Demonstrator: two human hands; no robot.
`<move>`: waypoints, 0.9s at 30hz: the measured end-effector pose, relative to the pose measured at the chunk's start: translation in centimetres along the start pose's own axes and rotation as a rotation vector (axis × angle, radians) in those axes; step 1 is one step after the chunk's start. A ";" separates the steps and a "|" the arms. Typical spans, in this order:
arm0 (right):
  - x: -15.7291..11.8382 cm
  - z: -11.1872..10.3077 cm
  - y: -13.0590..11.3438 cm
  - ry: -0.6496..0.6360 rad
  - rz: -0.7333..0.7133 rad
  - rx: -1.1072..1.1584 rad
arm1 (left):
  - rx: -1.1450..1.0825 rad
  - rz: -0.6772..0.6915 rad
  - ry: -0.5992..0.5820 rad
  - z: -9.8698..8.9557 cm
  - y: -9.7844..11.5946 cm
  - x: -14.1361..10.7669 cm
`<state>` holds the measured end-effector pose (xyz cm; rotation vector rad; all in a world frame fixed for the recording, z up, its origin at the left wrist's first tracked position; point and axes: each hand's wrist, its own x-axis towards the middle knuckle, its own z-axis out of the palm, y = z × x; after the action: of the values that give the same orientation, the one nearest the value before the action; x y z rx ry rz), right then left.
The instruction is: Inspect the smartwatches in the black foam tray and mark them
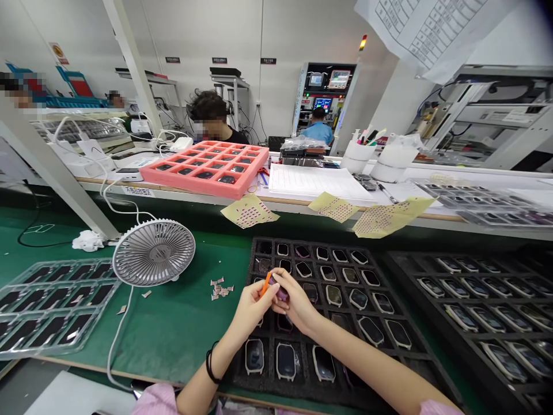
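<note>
My left hand (254, 302) is closed on a thin orange stick (265, 285), which points upward between thumb and fingers. Right beside it, my right hand (294, 297) grips a small purple watch case (282, 293), mostly covered by the fingers. Both hands meet above the left part of a black foam tray (305, 340). Rows of watch faces with light frames sit in its compartments, such as one watch case (286, 361) near the front.
A white fan (154, 252) stands left, near small wrapped pieces (222, 289) and a clear tray of dark parts (54, 305). Another foam tray (419, 268) lies right. A pink foam tray (194, 187) rests on the shelf; a person (211, 115) is behind it.
</note>
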<state>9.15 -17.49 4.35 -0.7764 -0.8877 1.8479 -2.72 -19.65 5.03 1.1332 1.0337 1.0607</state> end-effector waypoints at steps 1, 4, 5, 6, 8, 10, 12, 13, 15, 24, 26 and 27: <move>0.1 -0.3 0.0 0.016 -0.036 -0.073 | 0.014 -0.011 0.014 -0.2 0.0 0.0; 0.9 -2.0 -0.5 0.116 -0.215 -0.320 | 0.043 -0.029 0.079 -1.5 -0.1 -0.2; 1.2 -2.8 -0.6 0.150 -0.266 -0.403 | 0.047 -0.038 0.098 -2.2 -0.1 -0.3; 1.6 -3.6 -0.7 0.169 -0.296 -0.492 | 0.053 -0.049 0.113 -2.9 -0.1 -0.4; 2.1 -5.1 -0.4 0.176 -0.333 -0.711 | 0.082 -0.077 0.103 -4.3 -0.2 -0.6; 2.2 -6.0 0.2 0.137 -0.341 -0.932 | 0.134 -0.087 0.085 -5.4 -0.3 -0.8; 1.9 -6.5 0.7 0.085 -0.343 -1.077 | 0.203 -0.072 0.086 -6.2 -0.6 -0.8; 1.6 -6.7 0.6 0.067 -0.357 -1.135 | 0.245 -0.058 0.095 -6.6 -0.7 -0.8; 0.9 -7.2 0.1 0.080 -0.410 -1.287 | 0.366 -0.022 0.124 -7.5 -1.1 -0.8; -1.5 -11.9 -2.0 0.328 -0.245 -1.905 | 1.002 -0.076 0.306 -10.4 -2.0 -1.1; -1.3 -11.8 -1.6 0.312 -0.212 -1.801 | 1.028 -0.109 0.315 -10.4 -1.9 -1.2; -1.2 -11.7 -1.5 0.306 -0.197 -1.735 | 1.028 -0.114 0.334 -10.3 -1.9 -1.2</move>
<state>19.69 -15.17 -0.55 -1.7546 -2.1742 0.3403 -12.81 -19.20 1.97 1.6883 2.0014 0.6027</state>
